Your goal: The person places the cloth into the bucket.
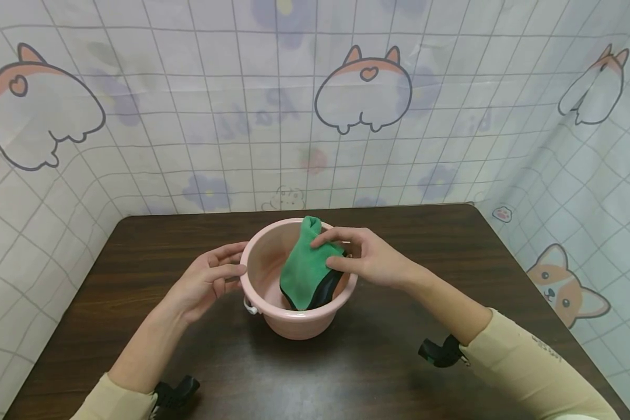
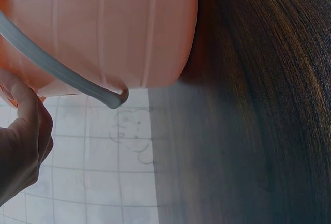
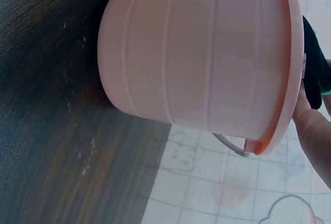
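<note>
A pink bucket (image 1: pixel 299 324) with a grey-white handle (image 2: pixel 67 74) stands upright on the dark table. Inside it, leaning up past the far rim, is a green fabric item with a black edge (image 1: pixel 307 265); its exact kind does not show. My right hand (image 1: pixel 370 256) holds that item by its upper right side, thumb and fingers against the green cloth. On the other side, my left hand (image 1: pixel 205 280) grips the bucket's left rim, thumb tip over the edge and fingers outside, below it. In the right wrist view the black part (image 3: pixel 313 66) shows beyond the rim.
The brown wooden table (image 1: pixel 346 379) extends around the bucket. A white gridded curtain with cartoon dogs (image 1: pixel 367 93) hangs behind and along both sides. Black wrist straps (image 1: pixel 443 352) sit at both sleeve ends.
</note>
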Demonstrator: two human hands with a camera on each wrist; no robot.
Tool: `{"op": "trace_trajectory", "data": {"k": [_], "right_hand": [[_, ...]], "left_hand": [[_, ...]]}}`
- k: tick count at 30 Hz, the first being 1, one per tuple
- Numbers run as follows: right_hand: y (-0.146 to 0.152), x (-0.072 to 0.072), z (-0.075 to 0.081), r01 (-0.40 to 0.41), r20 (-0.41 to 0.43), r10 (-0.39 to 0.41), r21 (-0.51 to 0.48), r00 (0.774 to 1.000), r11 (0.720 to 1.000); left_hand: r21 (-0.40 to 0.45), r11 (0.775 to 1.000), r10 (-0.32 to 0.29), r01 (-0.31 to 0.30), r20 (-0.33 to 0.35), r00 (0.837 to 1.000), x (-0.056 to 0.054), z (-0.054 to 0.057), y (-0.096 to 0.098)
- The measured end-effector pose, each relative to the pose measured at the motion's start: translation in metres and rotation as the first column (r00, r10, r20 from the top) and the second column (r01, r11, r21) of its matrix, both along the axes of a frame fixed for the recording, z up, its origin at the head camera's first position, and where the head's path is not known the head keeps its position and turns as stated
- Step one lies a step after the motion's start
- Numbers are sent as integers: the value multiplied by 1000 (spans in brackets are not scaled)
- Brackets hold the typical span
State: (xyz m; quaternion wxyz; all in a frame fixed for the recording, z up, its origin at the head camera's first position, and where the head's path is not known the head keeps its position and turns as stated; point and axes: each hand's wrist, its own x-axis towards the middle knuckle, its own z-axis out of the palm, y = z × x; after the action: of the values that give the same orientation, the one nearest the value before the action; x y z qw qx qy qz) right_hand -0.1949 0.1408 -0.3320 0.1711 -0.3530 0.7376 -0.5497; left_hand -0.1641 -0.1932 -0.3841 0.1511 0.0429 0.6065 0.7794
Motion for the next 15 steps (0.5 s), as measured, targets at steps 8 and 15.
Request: {"op": "trace_trajectory", "data": {"k": [8,15], "right_hand": [[-3,0,-1,8,18,-9,86,1000,996],[-6,3,-1,4,7,-5,126,1000,992]], "left_hand": [[-2,1000,-2,2,1,1000,0,0,0],[-10,1000,5,-5,2,1000,2,1,1]]}}
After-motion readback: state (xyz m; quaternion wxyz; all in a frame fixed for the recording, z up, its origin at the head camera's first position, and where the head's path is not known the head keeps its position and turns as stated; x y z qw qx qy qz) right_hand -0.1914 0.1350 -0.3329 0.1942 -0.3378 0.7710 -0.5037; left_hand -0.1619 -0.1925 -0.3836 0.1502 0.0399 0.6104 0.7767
